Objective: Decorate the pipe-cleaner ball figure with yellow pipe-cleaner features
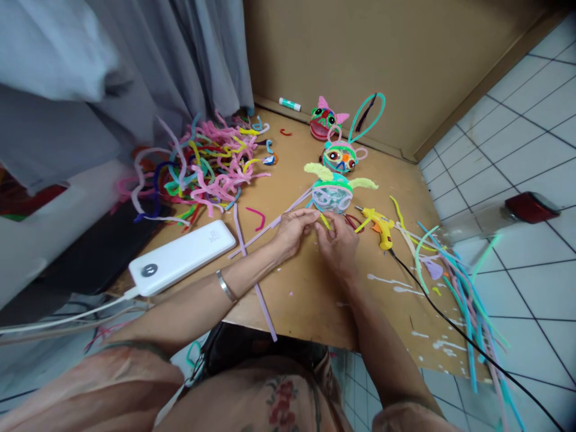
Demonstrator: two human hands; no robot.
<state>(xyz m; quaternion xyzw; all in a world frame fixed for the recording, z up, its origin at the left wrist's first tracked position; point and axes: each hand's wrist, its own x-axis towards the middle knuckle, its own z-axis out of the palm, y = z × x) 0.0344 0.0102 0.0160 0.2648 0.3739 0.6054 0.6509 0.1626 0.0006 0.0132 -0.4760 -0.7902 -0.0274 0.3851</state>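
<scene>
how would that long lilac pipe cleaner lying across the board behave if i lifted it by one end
The lilac pipe cleaner would probably droop yet keep its bends; those in the tangled pile hold curls. It looks thin and light. Its fuzzy surface should grip rather than slip.

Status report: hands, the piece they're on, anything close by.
Left hand and right hand pinching a yellow pipe cleaner. Clear ball figure just beyond. Yellow glue gun at right.

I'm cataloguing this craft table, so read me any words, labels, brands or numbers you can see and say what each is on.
No text can be read.
Power bank: a small grey mark near one end, too blurred to read.
Glue stick: any label too small to read.
Yellow glue gun: no lettering visible.
</scene>
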